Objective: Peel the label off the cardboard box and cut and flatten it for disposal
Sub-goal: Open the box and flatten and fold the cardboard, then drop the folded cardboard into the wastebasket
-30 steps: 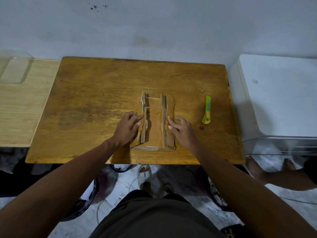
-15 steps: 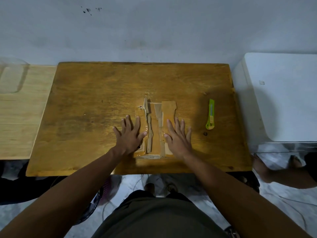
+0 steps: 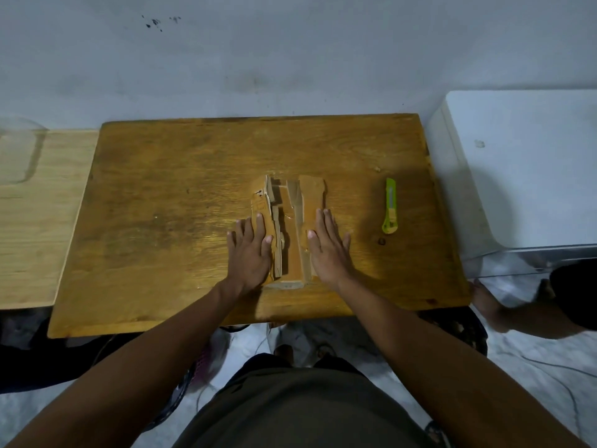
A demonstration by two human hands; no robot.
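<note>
Nearest the table (image 3: 135,253) edge, both hands lay flat with fingers straight: the left hand (image 3: 250,253) pressed the cut cardboard box (image 3: 287,221)'s left flap, the right hand (image 3: 326,250) its right flap. The box sat mid-table, mostly flattened. It looked light, stiff, springy at the creases, best held by its flap edges. Farther right lay a green cutter (image 3: 390,206); its blade seemed retracted.

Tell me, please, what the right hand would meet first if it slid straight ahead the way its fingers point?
Probably nothing new: the right hand would run along the cardboard box flap under it, then over bare table toward the wall.
</note>
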